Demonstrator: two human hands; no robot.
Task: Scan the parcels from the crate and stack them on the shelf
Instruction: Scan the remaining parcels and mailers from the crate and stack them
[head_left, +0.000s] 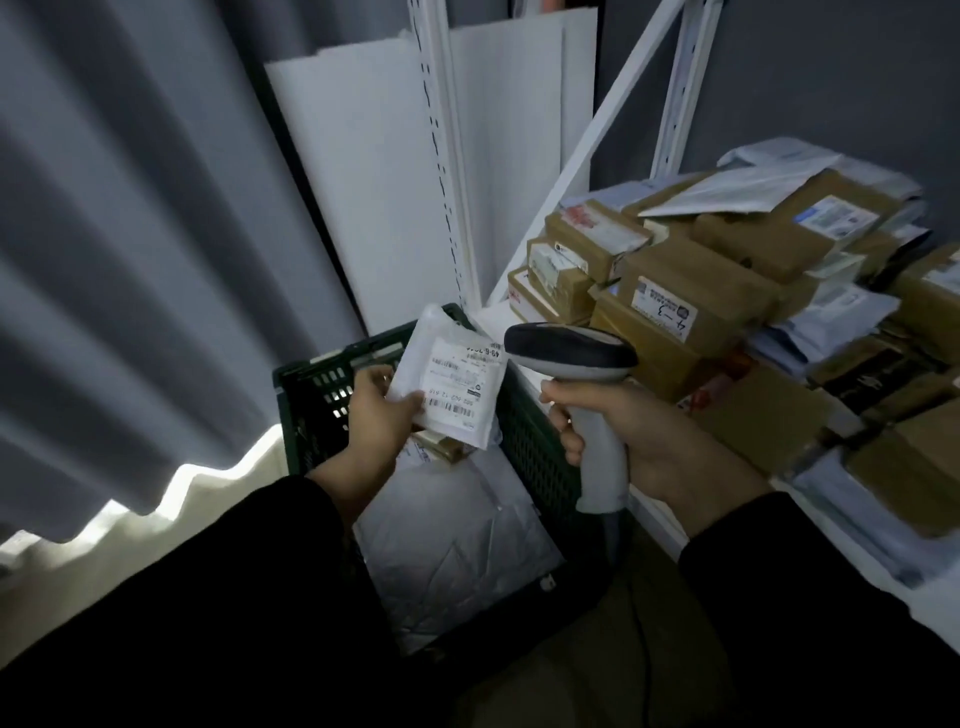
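**Black long sleeves, bare hands**

Person's got plain black long sleeves on, pretty loose by the look of it. The left sleeve (223, 597) and the right sleeve (810, 597) both stop at the wrist, and the left hand (374, 413) and right hand (641, 434) are bare.

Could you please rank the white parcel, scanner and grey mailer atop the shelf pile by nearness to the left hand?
1. white parcel, in the left hand.
2. scanner, right, in the right hand.
3. grey mailer, far upper right.
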